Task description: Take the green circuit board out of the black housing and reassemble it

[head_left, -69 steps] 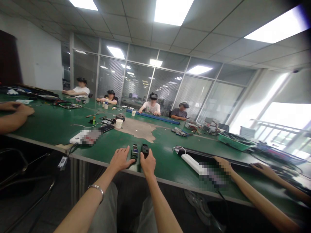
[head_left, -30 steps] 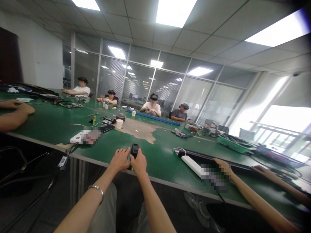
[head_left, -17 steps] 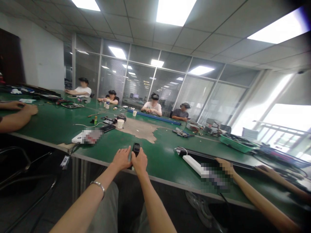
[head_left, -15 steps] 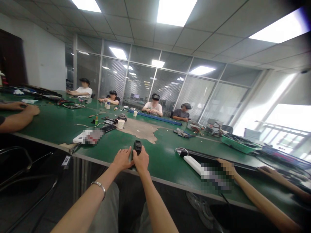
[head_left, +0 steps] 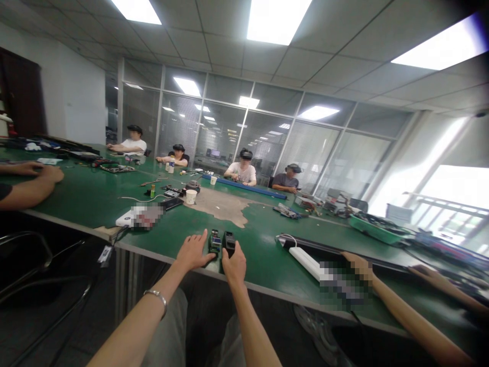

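Note:
My left hand (head_left: 194, 252) lies at the table's near edge with its fingers stretched out. Its thumb tip is at the lower end of a small green circuit board (head_left: 214, 241); I cannot tell whether the two touch. Just right of the board, a black plastic housing (head_left: 228, 241) is gripped by my right hand (head_left: 234, 263), thumb along its near end. The housing and the board are side by side with a narrow gap between them.
The green table (head_left: 263, 260) has a bare brown patch (head_left: 217, 204). Left are a white power strip (head_left: 124, 217) and a paper cup (head_left: 191, 197). Another power strip (head_left: 304, 262) lies right, near a co-worker's hand (head_left: 357, 266). Another person's hands (head_left: 49, 173) rest far left.
The black housing has moved right with my right hand, away from my left hand. The green circuit board now shows apart from it. My left hand has barely moved.

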Demonstrator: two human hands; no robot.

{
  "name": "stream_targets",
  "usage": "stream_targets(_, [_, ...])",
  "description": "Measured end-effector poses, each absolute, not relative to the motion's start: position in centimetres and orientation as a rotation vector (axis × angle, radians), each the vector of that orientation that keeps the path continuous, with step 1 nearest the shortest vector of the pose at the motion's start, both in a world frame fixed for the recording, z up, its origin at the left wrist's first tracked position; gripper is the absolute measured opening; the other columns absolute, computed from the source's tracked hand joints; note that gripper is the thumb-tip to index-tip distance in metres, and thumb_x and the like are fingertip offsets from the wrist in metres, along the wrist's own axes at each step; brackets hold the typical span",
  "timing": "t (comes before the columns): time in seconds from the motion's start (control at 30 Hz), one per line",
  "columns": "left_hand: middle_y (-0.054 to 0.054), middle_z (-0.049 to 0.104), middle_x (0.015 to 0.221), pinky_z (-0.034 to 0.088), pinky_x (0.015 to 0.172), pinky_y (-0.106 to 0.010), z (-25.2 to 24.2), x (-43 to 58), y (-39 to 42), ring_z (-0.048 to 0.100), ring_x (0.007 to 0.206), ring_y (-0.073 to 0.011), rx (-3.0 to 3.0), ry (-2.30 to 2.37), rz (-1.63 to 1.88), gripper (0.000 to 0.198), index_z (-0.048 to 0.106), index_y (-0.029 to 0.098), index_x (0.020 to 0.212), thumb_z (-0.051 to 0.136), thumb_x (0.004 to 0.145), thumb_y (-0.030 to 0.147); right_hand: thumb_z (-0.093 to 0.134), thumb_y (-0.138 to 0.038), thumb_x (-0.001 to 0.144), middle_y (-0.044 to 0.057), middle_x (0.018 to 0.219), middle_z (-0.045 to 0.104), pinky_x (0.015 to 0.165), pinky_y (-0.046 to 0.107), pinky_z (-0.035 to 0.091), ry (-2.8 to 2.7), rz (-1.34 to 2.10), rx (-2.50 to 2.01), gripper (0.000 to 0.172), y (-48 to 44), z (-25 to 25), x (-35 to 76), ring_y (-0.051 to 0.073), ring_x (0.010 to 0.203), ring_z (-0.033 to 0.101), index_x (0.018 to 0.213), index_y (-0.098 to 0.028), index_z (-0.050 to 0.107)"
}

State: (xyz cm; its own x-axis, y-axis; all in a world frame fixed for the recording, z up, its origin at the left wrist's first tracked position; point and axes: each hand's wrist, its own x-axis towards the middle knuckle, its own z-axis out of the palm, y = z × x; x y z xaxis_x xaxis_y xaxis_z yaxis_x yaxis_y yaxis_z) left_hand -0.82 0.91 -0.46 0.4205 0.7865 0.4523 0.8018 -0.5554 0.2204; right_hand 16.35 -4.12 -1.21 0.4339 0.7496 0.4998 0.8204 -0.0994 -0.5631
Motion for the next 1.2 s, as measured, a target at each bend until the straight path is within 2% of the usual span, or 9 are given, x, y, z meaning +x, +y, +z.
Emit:
stream_targets(0.23, [-0.018,0.054,0.130,0.030,0.104,-0.042,-0.8,-0.8,1.0,0.049,0.122,-0.0305,-2.614,-1.496,-0.885,0.082,0.028,0.011,0.145,0.047,0.083,0.062,0.045,-0.033,0.089,0.022,0.131,0.052,0.098,0.035,0.037,-1.433,-0.173,-1.880,0.063,-4.5,-1.7,15.7,0.029,0.119,0.051,0.141,0.000,0.034])
stream_targets(0.43, [-0.018,0.057,0.127,0.031,0.103,-0.042,-0.7,-0.8,0.9,0.051,0.119,-0.0302,-2.599,-1.477,-0.903,0.078,0.030,0.012,0.144,0.049,0.084,0.058,0.050,-0.037,0.086,0.022,0.128,0.056,0.097,0.034,0.039,-1.277,-0.055,-1.810,0.061,-4.7,-0.5,16.2,0.029,0.117,0.054,0.136,-0.002,0.042])
stream_targets(0.63, [-0.018,0.057,0.126,0.030,0.104,-0.043,-0.7,-0.7,1.1,0.050,0.120,-0.0305,-2.600,-1.491,-0.899,0.081,0.027,0.010,0.145,0.050,0.084,0.058,0.048,-0.043,0.088,0.017,0.128,0.058,0.095,0.029,0.040,-1.279,-0.030,-1.748,0.059,-3.7,2.6,15.1,0.024,0.117,0.055,0.135,-0.008,0.044])
stream_targets(1.0, [-0.019,0.056,0.127,0.031,0.103,-0.043,-0.8,-0.8,1.2,0.050,0.121,-0.0290,-2.627,-1.472,-0.896,0.075,0.023,0.009,0.146,0.045,0.087,0.050,0.054,-0.036,0.083,0.013,0.097,0.068,0.076,0.029,0.045,-1.434,0.018,-1.853,0.034,-2.8,4.3,11.7,0.024,0.090,0.065,0.110,-0.015,0.056])
stream_targets(1.13, [-0.020,0.058,0.124,0.031,0.102,-0.044,-0.6,-0.7,1.0,0.051,0.119,-0.0296,-2.636,-1.492,-0.884,0.073,0.022,0.008,0.146,0.044,0.087,0.044,0.058,-0.035,0.079,0.014,0.092,0.068,0.072,0.031,0.045,-1.476,0.061,-1.925,0.032,-2.8,3.8,11.7,0.025,0.085,0.066,0.104,-0.015,0.057])
stream_targets(1.2, [-0.019,0.056,0.127,0.030,0.103,-0.045,-0.3,-0.7,0.8,0.050,0.120,-0.0295,-2.653,-1.493,-0.865,0.072,0.020,0.011,0.148,0.044,0.087,0.039,0.059,-0.033,0.078,0.015,0.093,0.068,0.073,0.032,0.045,-1.497,0.072,-1.947,0.037,-3.1,3.1,11.5,0.026,0.086,0.066,0.109,-0.014,0.055])
